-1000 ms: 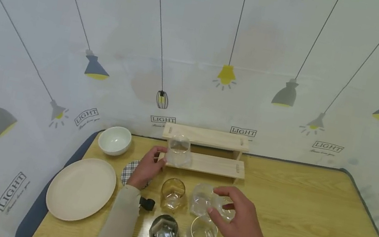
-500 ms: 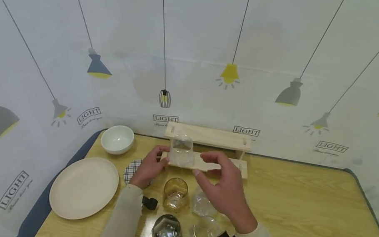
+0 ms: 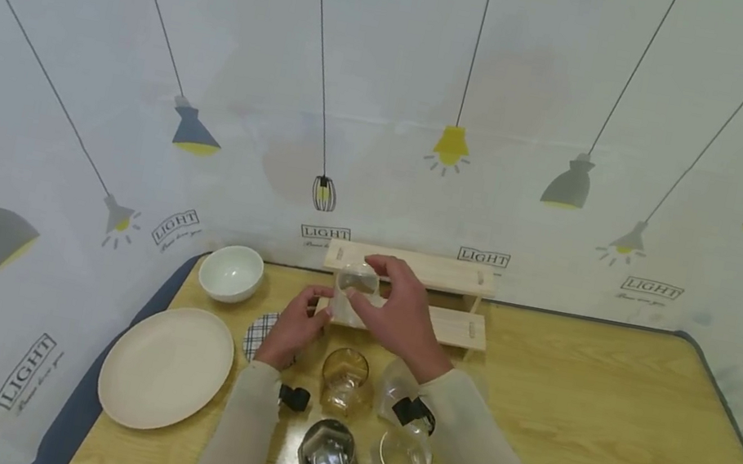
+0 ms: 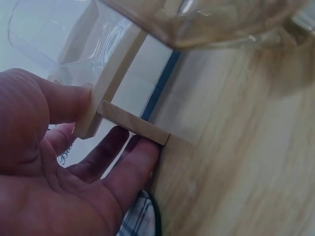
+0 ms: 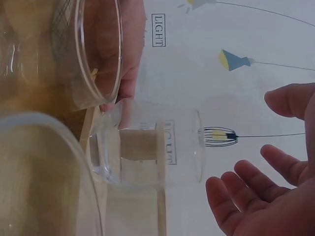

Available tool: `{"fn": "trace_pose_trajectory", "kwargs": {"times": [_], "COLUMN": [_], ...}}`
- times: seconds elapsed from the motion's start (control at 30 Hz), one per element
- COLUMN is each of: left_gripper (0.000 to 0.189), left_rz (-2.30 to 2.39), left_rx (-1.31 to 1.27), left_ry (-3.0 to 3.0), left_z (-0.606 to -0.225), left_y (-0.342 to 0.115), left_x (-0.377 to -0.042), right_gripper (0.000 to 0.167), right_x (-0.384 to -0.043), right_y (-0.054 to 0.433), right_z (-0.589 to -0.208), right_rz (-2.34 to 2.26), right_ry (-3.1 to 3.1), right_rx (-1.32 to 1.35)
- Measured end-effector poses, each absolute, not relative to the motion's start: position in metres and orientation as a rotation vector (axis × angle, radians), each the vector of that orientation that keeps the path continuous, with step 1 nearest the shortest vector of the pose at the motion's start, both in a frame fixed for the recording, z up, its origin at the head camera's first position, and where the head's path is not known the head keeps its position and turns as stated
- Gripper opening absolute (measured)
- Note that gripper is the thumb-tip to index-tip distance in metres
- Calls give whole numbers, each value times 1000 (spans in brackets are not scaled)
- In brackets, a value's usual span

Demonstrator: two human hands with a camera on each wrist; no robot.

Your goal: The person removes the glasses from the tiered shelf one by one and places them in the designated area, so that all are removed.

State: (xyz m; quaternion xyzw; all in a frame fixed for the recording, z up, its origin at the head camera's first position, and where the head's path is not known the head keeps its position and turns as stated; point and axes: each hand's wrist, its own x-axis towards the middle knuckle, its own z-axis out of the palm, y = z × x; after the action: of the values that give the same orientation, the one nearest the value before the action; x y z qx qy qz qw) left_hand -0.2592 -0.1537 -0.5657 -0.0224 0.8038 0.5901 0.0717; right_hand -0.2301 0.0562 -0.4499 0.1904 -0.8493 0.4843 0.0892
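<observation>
A clear glass (image 3: 344, 312) stands upright at the left end of the lower step of the two-step wooden rack (image 3: 440, 327). My left hand (image 3: 294, 330) grips that end of the rack. In the left wrist view its thumb (image 4: 66, 102) presses the board's edge while the fingers curl behind the rack's leg (image 4: 133, 122). Over the glass is my right hand (image 3: 401, 316), its thumb and fingers spread beside the rim. The right wrist view shows a gap between those fingers (image 5: 221, 201) and the clear glass (image 5: 147, 147).
Nearer on the wooden table are an amber glass (image 3: 343, 381), a dark grey glass (image 3: 327, 456) and clear glasses, one at front (image 3: 403, 462), partly behind my right arm. Leftward lie a checked round coaster (image 3: 256, 334), a beige plate (image 3: 164, 370) and a white bowl (image 3: 231, 274).
My right hand has moved left and away from me, from above the clear glasses on the table to the glass on the rack. The left hand stays on the rack's end.
</observation>
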Motion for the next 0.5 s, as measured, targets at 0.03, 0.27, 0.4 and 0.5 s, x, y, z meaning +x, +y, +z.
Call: {"fn": "trace_pose_trajectory", "kwargs": {"times": [0.03, 0.27, 0.4, 0.5], "left_gripper": [35, 35, 34, 35], "left_rz": [1774, 1730, 1723, 1727], "left_rx": [-69, -100, -113, -88], "left_ry": [2418, 2444, 2457, 2462], "left_z": [-565, -562, -561, -560], "left_y": [-154, -152, -152, -152], "left_x": [-259, -260, -259, -259], "right_gripper": [56, 81, 85, 88], "right_x": [-235, -254, -258, -261], "right_y": [54, 46, 44, 44], "right_z": [-451, -460, -463, -466], "right_rz": [1429, 1447, 1441, 1391], "right_ry": [-2548, -2783, -2847, -2872], "right_rx": [549, 397, 391, 419]}}
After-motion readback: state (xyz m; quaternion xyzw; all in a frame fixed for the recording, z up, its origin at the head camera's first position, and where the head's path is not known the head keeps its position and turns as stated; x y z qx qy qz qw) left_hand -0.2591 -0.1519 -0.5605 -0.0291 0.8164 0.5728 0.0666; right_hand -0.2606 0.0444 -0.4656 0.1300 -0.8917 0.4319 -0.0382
